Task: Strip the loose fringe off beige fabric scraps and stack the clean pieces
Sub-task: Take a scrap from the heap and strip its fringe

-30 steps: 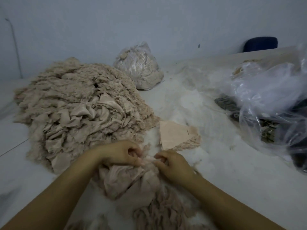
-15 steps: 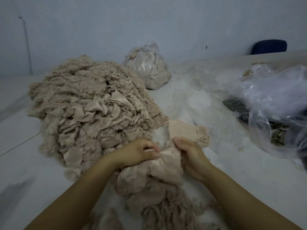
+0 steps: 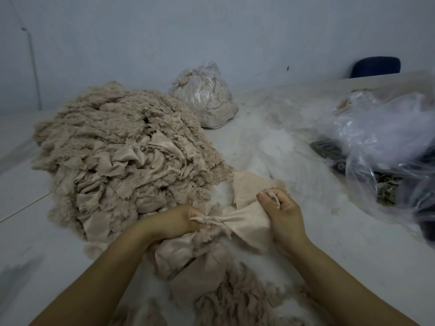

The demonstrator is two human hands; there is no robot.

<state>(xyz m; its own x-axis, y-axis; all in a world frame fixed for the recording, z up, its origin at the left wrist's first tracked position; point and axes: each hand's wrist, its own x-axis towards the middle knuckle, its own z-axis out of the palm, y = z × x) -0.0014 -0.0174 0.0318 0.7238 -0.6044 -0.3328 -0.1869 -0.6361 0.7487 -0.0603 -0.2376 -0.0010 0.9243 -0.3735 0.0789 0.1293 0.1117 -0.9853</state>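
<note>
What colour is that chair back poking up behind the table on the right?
Dark navy blue, plain: the chair back shows in the head view, at the upper right.

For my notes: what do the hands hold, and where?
One beige scrap: the left hand grips its bunched fringed end, the right hand grips its smooth end.

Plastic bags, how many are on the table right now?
2: a knotted plastic bag of beige scraps by the back wall, and a large clear bag at the right edge. More may lie beyond the frame.
</note>
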